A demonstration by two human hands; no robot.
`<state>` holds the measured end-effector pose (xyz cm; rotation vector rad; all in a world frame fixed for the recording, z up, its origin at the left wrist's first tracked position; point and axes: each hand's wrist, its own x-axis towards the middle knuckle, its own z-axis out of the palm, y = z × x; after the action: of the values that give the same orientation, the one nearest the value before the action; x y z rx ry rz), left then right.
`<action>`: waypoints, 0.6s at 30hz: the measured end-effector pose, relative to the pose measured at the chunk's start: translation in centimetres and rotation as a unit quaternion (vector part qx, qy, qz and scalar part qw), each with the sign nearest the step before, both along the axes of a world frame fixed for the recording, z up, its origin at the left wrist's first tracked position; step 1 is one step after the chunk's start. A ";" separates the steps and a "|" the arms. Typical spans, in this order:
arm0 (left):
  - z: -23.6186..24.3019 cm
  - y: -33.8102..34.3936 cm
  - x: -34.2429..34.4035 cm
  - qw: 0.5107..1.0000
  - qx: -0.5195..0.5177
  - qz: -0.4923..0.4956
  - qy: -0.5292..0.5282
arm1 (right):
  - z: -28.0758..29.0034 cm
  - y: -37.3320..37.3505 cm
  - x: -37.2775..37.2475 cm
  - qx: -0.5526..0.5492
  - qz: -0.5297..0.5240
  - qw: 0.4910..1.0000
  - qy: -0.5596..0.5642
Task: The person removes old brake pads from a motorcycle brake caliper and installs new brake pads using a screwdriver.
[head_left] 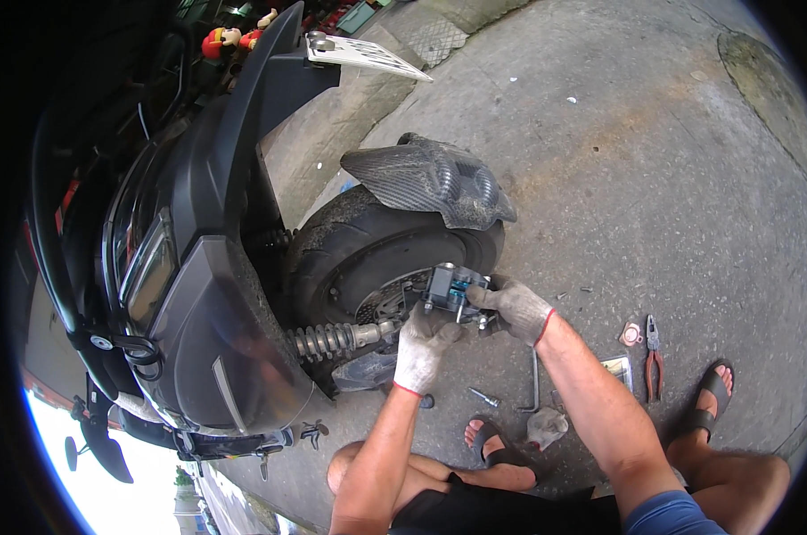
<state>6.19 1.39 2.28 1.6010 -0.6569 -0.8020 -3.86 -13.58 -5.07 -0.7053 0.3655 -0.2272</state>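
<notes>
Beside the black rubber tyre (332, 234), my gloved left hand (423, 351) and right hand (517, 308) are gripping the boxy black metal caliper (440, 286), ideally steadily.

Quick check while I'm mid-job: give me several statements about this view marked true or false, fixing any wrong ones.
1. The left hand and right hand are both on the dark caliper. True.
2. The pliers lie on the scooter. False: the pliers lie on the ground.
3. Both hands are gloved, with red at the cuffs. True.
4. The person wears closed boots. False: they wear open sandals.
5. A patterned mudguard sits over the tyre. True.
</notes>
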 end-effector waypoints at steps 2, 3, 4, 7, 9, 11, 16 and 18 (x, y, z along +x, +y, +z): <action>-0.2 0.0 0.0 1.000 -0.001 -0.003 -0.005 | -0.1 0.1 0.1 -0.001 -0.008 1.000 -0.003; -0.2 0.2 0.0 1.000 -0.003 -0.005 -0.012 | 0.0 0.1 0.1 -0.001 -0.007 1.000 -0.004; -0.4 0.3 0.1 1.000 -0.003 -0.004 -0.013 | 0.1 0.1 0.0 -0.003 -0.007 1.000 -0.003; -1.0 0.6 0.5 0.999 -0.002 -0.010 -0.038 | 0.6 0.0 -0.2 -0.008 -0.008 1.000 0.001; -1.2 0.7 0.6 0.999 0.007 -0.011 -0.050 | 0.8 -0.1 -0.3 -0.012 -0.009 1.000 0.004; -1.4 0.8 0.6 0.999 0.012 -0.009 -0.052 | 0.8 -0.1 -0.4 -0.010 -0.007 1.000 -0.002; -1.4 0.7 0.4 0.999 -0.003 -0.005 -0.050 | 0.8 -0.1 -0.4 -0.022 -0.009 1.000 0.001; -1.5 0.8 0.5 0.999 -0.001 -0.012 -0.041 | 0.8 -0.1 -0.5 -0.029 -0.006 1.000 0.005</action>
<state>6.68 2.23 0.76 1.6350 -0.7361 -0.7555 -4.33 -13.69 -4.25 -0.7614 0.3729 -0.2461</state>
